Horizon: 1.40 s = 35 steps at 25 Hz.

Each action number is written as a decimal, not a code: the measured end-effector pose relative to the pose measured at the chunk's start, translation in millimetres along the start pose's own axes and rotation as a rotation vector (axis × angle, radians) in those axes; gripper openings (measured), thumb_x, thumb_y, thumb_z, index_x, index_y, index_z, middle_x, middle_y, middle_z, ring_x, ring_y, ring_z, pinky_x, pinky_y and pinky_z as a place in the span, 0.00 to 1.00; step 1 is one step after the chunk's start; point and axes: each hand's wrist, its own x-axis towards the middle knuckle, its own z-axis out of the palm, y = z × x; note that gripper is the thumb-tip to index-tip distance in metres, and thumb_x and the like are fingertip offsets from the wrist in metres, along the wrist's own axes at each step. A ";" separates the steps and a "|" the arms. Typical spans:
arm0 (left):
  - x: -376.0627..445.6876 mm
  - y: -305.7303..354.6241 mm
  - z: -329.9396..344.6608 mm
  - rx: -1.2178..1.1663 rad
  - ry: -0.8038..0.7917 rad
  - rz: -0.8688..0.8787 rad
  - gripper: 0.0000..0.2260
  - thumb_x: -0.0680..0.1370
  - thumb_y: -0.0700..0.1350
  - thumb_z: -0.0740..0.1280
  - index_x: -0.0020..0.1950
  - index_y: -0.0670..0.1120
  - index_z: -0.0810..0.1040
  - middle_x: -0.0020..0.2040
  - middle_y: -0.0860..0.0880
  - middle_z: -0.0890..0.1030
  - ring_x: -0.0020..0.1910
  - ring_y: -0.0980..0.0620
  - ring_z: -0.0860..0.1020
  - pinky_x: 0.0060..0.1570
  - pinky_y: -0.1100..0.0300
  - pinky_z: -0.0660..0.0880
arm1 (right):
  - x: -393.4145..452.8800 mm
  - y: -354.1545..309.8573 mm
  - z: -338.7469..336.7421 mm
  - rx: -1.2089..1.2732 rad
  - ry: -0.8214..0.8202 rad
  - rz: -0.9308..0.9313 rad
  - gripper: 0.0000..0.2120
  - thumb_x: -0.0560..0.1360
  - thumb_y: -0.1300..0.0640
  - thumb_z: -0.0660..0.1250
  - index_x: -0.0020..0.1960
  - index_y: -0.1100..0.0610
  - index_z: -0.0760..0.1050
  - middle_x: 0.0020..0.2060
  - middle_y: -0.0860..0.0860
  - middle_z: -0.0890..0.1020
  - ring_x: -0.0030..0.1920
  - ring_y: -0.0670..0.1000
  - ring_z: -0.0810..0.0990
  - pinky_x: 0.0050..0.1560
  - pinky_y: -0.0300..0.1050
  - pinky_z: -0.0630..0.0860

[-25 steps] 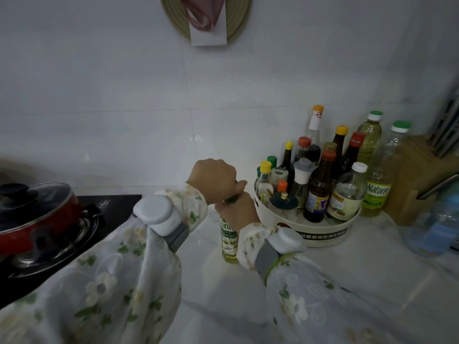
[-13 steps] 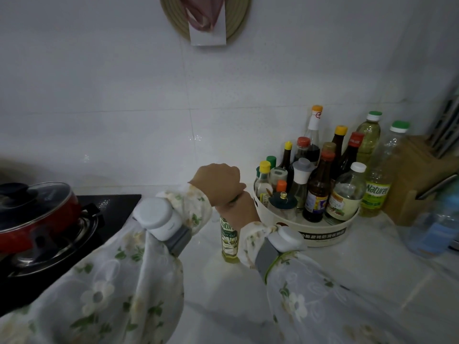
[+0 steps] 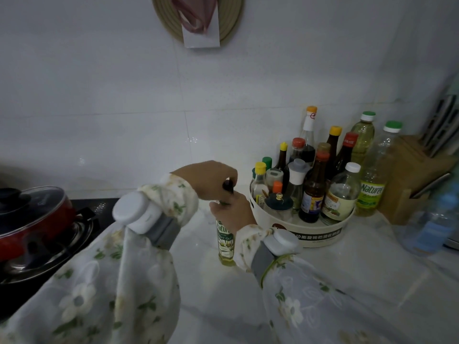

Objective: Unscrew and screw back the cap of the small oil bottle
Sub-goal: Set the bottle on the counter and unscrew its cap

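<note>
Item: red pot (image 3: 32, 214), nine o'clock. My left hand (image 3: 208, 181) pinches the dark cap (image 3: 228, 186), apparently lifted off. My right hand (image 3: 233, 214) wraps the small oil bottle (image 3: 225, 242), upright at centre surface (image 3: 347, 281). I judge unscrewing done, rescrewing left. Condiment tray (image 3: 320, 234) crowds three o'clock; six o'clock open.
</note>
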 end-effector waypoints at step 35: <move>-2.6 -40.8 70.4 -1.481 0.220 -0.571 0.08 0.78 0.37 0.60 0.39 0.42 0.71 0.32 0.43 0.71 0.27 0.48 0.68 0.27 0.61 0.68 | 10.8 21.9 -26.0 0.264 -0.209 0.021 0.14 0.65 0.58 0.74 0.47 0.55 0.74 0.45 0.53 0.77 0.45 0.53 0.77 0.53 0.50 0.75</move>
